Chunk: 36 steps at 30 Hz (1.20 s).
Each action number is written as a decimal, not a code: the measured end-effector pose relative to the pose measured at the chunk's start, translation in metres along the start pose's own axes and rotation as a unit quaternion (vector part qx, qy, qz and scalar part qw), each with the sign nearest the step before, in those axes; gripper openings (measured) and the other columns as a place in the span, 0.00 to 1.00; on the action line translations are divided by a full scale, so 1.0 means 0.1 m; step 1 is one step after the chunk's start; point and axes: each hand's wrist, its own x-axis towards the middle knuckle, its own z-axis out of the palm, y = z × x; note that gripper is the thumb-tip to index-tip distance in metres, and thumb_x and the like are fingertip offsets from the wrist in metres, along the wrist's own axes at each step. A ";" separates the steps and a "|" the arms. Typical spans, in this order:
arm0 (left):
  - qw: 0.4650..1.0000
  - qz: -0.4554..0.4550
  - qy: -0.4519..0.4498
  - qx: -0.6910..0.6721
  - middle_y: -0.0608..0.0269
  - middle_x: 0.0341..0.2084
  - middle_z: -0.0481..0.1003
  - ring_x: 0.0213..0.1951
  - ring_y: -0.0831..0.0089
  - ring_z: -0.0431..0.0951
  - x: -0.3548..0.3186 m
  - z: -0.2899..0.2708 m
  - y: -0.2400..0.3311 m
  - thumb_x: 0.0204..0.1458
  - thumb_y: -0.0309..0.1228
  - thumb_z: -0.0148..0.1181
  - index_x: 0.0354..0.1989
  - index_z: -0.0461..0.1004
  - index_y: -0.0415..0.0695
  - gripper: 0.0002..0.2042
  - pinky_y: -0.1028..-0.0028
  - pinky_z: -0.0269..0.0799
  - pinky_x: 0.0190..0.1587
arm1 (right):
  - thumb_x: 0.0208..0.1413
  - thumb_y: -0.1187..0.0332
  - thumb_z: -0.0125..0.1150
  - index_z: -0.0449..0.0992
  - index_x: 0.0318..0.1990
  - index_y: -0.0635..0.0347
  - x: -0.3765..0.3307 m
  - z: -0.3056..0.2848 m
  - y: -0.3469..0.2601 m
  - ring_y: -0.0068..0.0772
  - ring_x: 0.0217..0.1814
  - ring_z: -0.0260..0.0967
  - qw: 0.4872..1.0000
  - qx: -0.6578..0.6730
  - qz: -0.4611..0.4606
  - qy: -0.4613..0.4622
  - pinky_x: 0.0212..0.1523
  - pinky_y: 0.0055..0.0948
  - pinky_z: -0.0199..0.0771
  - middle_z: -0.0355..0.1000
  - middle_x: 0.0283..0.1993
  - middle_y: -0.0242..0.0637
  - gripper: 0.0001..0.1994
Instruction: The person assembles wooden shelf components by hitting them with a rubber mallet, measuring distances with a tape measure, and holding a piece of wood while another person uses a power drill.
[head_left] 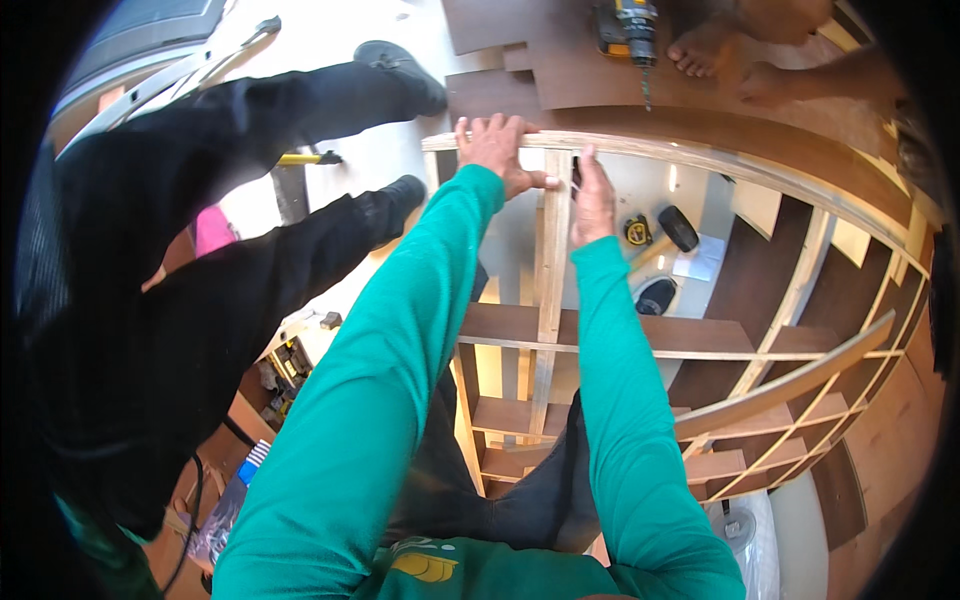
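My left hand (492, 152) is closed over the top rail (680, 153) of a large curved wooden frame, its thumb stretched toward an upright wooden strip (553, 240). On the other side of that strip, my right hand (593, 198) is held edge-on just below the rail, fingers pointing away from me. Something small and dark shows between this hand and the strip; its kind is hidden. Brown shelf-like panels (640, 333) cross the frame nearer to me. A loose curved wooden strip (790, 378) lies across the frame at the right.
A drill (637, 35) with a long bit lies on brown sheets beyond the rail, near another person's bare feet (697, 48). Through the frame show a tape measure (637, 230), a black-headed mallet (678, 228) and a shoe (656, 296). A co-worker's black-trousered legs (270, 250) extend at left.
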 end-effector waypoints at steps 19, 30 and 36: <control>1.000 0.019 0.005 0.001 0.56 0.52 0.73 0.63 0.52 0.67 0.03 0.01 -0.03 0.31 0.71 0.73 0.61 0.74 0.54 0.49 0.39 0.42 0.73 | 0.70 0.52 0.60 0.75 0.63 0.69 0.04 0.05 0.14 0.29 0.57 0.72 0.998 -0.049 -0.019 0.039 0.60 0.29 0.71 0.77 0.58 0.42 0.27; 1.000 0.004 -0.003 -0.017 0.58 0.54 0.72 0.63 0.52 0.67 0.07 -0.06 0.01 0.33 0.64 0.79 0.61 0.73 0.55 0.45 0.40 0.43 0.74 | 0.72 0.49 0.55 0.77 0.59 0.69 -0.01 0.10 0.13 0.29 0.54 0.74 0.974 -0.188 -0.062 0.106 0.55 0.28 0.73 0.78 0.54 0.41 0.27; 0.997 0.073 0.030 0.005 0.58 0.49 0.75 0.56 0.54 0.73 0.20 0.09 -0.18 0.34 0.55 0.81 0.58 0.74 0.56 0.39 0.48 0.59 0.64 | 0.68 0.45 0.57 0.79 0.45 0.67 0.17 0.21 0.27 0.30 0.37 0.76 0.960 -0.223 0.001 0.167 0.40 0.36 0.77 0.79 0.36 0.41 0.27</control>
